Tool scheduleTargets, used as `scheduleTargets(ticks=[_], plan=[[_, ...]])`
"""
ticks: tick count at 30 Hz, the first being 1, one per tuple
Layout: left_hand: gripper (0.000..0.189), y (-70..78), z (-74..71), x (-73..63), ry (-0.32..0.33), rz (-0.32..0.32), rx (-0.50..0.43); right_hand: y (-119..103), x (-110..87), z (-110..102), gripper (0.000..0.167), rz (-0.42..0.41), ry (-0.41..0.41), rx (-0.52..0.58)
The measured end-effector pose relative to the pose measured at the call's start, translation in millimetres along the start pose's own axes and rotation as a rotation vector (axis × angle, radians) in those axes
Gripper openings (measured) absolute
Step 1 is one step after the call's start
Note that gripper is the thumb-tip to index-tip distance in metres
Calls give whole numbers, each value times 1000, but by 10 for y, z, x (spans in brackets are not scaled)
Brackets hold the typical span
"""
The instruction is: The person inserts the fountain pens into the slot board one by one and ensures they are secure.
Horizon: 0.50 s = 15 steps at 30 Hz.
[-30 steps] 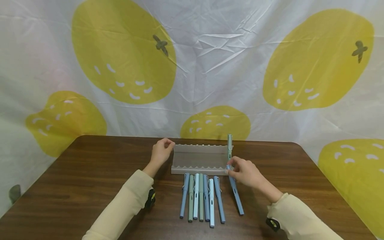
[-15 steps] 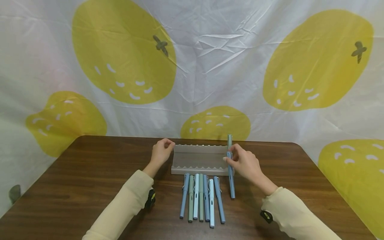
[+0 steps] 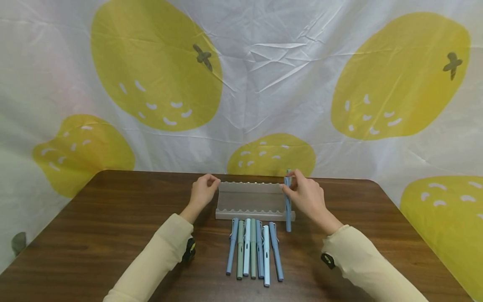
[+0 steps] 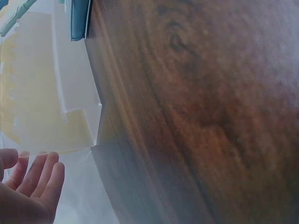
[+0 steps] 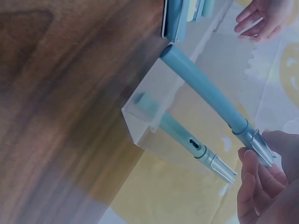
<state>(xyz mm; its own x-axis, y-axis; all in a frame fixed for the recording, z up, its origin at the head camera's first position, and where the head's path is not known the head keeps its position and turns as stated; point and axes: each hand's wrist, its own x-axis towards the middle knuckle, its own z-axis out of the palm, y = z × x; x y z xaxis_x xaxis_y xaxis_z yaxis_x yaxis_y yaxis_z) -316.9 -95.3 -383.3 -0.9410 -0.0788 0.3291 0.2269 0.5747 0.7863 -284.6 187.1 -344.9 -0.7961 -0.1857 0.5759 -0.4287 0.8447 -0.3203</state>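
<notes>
A clear pen rack with notched edges stands toward the table's back. My left hand pinches its left back corner between thumb and index finger; in the left wrist view the other fingers of that hand extend loosely. With thumb and fingertips, my right hand grips a blue pen at the clip end of its cap. That pen slants above the rack's right end, its lower tip past the front edge. Beneath it, a green pen lies in the rack, mostly hidden in the head view.
In front of the rack lie several pens side by side: a blue pen at the left, green and light blue ones such as this light blue pen, and a blue pen at the right. A lemon-print cloth hangs behind the wooden table.
My right hand has lifted the blue pen from the table right of the row and carried it back and slightly left, over the rack's right end. The left hand has stayed at the corner.
</notes>
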Motion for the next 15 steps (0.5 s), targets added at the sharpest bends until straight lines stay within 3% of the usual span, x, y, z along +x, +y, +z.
scheduleTargets(ticks=[15], plan=[[17, 11, -4, 5, 26, 38, 23, -49, 167, 1, 32, -32, 107, -16]])
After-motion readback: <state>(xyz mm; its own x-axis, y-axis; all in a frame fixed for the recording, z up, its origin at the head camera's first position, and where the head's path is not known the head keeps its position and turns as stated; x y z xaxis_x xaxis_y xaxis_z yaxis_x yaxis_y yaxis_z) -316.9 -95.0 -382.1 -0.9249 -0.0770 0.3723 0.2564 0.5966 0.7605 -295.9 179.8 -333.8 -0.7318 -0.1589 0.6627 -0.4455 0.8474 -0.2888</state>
